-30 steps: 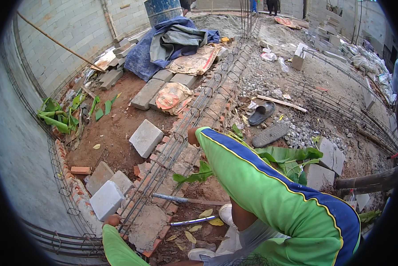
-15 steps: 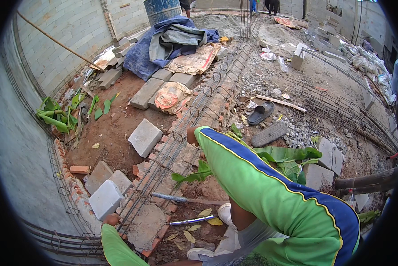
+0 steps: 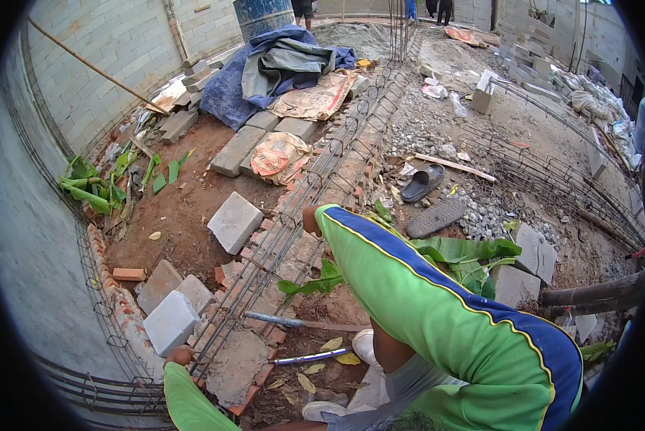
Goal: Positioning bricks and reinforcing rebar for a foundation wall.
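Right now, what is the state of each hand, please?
Left hand: beside the rebar cage; grip cannot be told.
Right hand: by the cage; grip unclear.

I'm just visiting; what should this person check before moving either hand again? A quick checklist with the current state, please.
1. Left hand gripping the steel bar cage: cannot tell, its fingers are hidden.
2. Right hand gripping it farther along: cannot tell, its fingers are hidden too.
3. Space around the left hand: not ok, a pale block sits close by.
4. Feet covered: ok, pale shoes show.
5. Ground by the feet clear: not ok, a blue-and-white rod lies near.
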Tool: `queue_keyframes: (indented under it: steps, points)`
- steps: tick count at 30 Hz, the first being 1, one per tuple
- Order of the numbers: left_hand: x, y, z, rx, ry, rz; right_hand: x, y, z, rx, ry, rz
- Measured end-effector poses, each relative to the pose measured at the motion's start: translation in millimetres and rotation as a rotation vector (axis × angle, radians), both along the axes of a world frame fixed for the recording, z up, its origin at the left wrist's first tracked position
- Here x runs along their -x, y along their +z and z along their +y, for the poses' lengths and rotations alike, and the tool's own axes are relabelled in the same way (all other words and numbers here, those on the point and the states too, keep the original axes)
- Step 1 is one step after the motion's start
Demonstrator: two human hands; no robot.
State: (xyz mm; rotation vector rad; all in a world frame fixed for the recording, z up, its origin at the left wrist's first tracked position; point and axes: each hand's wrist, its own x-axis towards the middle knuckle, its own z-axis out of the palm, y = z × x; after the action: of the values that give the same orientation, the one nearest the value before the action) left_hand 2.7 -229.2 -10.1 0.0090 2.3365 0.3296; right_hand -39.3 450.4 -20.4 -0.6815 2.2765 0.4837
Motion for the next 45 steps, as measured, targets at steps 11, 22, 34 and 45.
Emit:
queue_keyframes:
  steps: [11, 22, 34, 45]
  points:
    - [4.5, -1.0, 3.3, 0.022, -0.074, 0.003, -0.4, 5.8, -0.9, -0.027, 0.005, -0.034]
    - [13.3, -18.7, -10.7, 0.047, -0.213, 0.055, 11.7, -18.0, 9.6, 0.000, -0.065, -0.032]
    - [6.4, -7.8, -0.2, 0.038, 0.000, -0.020, 12.2, -19.9, 10.6, 0.026, 0.001, -0.025]
    - [-55.4, 12.4, -102.4, 0.200, 0.201, -0.080, 66.0, -92.2, -126.9, 0.206, 0.041, -0.101]
